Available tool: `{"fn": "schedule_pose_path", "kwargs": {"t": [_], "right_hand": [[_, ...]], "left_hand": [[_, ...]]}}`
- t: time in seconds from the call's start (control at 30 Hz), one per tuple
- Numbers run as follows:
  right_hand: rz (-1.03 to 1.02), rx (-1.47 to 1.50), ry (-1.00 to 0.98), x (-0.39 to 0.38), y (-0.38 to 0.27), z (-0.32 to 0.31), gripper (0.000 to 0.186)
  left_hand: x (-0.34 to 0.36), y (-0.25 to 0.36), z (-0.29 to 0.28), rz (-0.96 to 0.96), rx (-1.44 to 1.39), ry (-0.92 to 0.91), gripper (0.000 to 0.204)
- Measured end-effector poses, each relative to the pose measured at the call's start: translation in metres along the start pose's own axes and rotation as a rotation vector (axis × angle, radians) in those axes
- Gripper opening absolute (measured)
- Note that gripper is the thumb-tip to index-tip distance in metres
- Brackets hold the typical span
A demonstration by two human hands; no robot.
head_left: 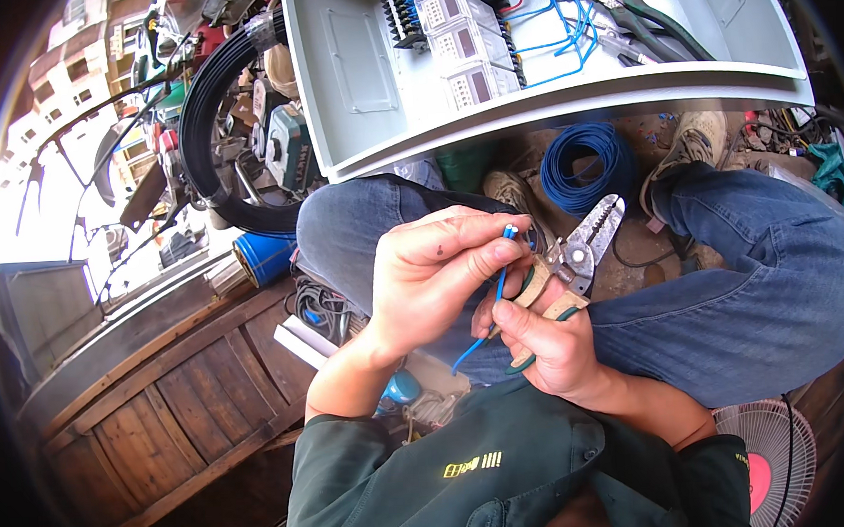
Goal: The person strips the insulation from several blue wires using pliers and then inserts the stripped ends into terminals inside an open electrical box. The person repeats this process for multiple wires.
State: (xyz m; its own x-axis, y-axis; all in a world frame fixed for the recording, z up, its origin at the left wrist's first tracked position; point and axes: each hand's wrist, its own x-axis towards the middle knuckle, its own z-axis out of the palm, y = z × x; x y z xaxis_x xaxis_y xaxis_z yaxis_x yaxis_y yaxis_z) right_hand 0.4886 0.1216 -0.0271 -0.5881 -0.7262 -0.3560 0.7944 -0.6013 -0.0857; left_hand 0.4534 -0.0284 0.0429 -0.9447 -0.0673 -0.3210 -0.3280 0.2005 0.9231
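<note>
My left hand (441, 267) pinches a short length of blue wire (471, 353) between thumb and fingers. The wire's upper end, with a small pale tip, sticks out above the fingertips; its lower end slants down to the left past my right fingers. Wrapped round the handles of wire strippers (585, 247) is my right hand (552, 345). The strippers have toothed metal jaws, which point up and to the right, and worn tan and green grips. Both hands are close together above my lap, and the jaws are apart from the wire.
Beyond my knees lies a grey metal electrical box (368, 137) with meters (468, 46), blue wiring and green-handled pliers (653, 22). A coil of blue wire (556, 175) rests on the floor between my feet. Black cable coil (191, 132) stands left; a fan (781, 464) is at lower right.
</note>
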Motion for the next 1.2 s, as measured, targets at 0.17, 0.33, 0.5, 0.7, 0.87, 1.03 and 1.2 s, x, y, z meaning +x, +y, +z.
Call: {"fn": "schedule_pose_path", "kwargs": {"t": [0.17,0.33,0.5,0.7,0.87,1.03,1.2], "right_hand": [[-0.011,0.032,0.037,-0.001,0.003,0.001,0.022],[-0.031,0.052,0.043,0.0,0.004,0.0,0.014],[-0.032,-0.064,-0.013,0.002,0.008,-0.003,0.015],[0.073,-0.266,-0.01,0.0,0.001,-0.007,0.022],[0.007,-0.457,0.037,0.0,-0.01,-0.009,0.02],[0.002,-0.437,0.041,0.006,-0.001,-0.009,0.024],[-0.081,-0.522,0.04,0.009,0.005,-0.011,0.023]], "left_hand": [[0.001,-0.002,0.0,0.071,0.062,-0.003,0.023],[0.001,0.0,0.001,0.045,0.063,-0.002,0.018],[-0.003,0.007,0.005,-0.162,-0.112,0.137,0.014],[-0.003,0.013,-0.016,-0.399,-0.369,0.181,0.016],[-0.009,0.009,-0.038,-0.537,-0.59,0.14,0.011],[-0.015,0.007,-0.048,-0.629,-0.696,0.052,0.012],[-0.024,0.005,-0.04,-0.582,-0.83,0.117,0.014]]}}
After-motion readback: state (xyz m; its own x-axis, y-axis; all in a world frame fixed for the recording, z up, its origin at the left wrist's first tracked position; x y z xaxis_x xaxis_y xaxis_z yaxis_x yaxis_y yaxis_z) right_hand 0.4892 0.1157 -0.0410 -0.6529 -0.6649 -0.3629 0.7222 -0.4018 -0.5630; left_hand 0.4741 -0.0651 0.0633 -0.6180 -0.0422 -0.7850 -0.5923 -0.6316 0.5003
